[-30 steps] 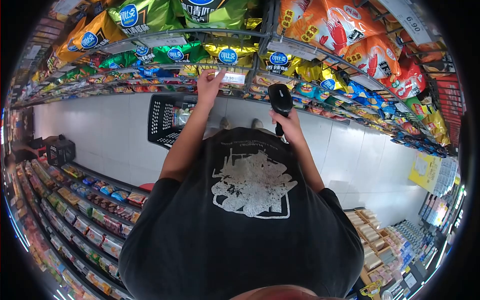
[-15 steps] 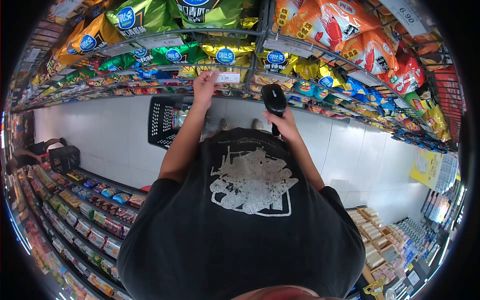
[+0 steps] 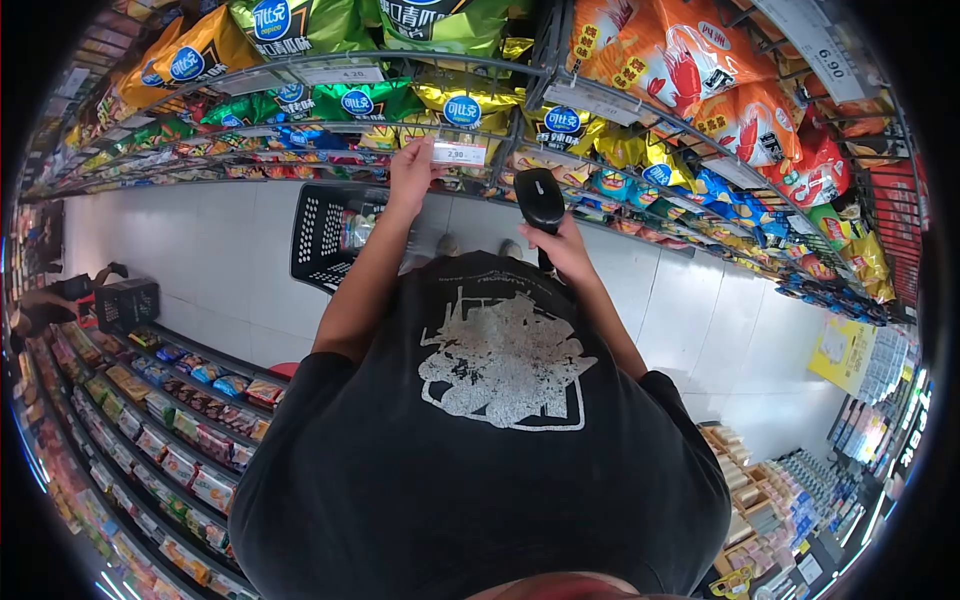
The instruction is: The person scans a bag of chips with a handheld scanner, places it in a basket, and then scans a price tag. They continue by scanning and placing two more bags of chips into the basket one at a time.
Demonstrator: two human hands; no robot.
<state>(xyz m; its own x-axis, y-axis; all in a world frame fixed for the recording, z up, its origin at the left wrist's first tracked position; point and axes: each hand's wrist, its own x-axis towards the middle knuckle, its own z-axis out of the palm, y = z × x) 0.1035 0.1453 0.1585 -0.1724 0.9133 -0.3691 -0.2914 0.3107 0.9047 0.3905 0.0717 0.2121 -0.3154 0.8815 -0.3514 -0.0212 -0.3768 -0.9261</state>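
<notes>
My left hand (image 3: 411, 176) is raised at the shelf front, its fingers pinched on the left end of a white price tag (image 3: 460, 154) marked 2.90. Just above the tag are yellow chip bags (image 3: 463, 108) on a wire shelf. In my right hand (image 3: 563, 248) is a black handheld barcode scanner (image 3: 541, 199), gripped by its handle with the head towards the shelf. The scanner is apart from the tag, lower and to its right.
Wire shelves of chips run across the front, with green bags (image 3: 300, 27) and orange bags (image 3: 670, 50) on top. A black basket (image 3: 318, 235) stands on the floor (image 3: 225, 265) left of my legs. Snack shelves (image 3: 190, 420) lie behind; another person (image 3: 45, 305) is far left beside a black basket (image 3: 128, 305).
The scanner in my right hand has shifted slightly left. My left hand stays at the price tag. My view has tilted a little, and the other person at far left has moved.
</notes>
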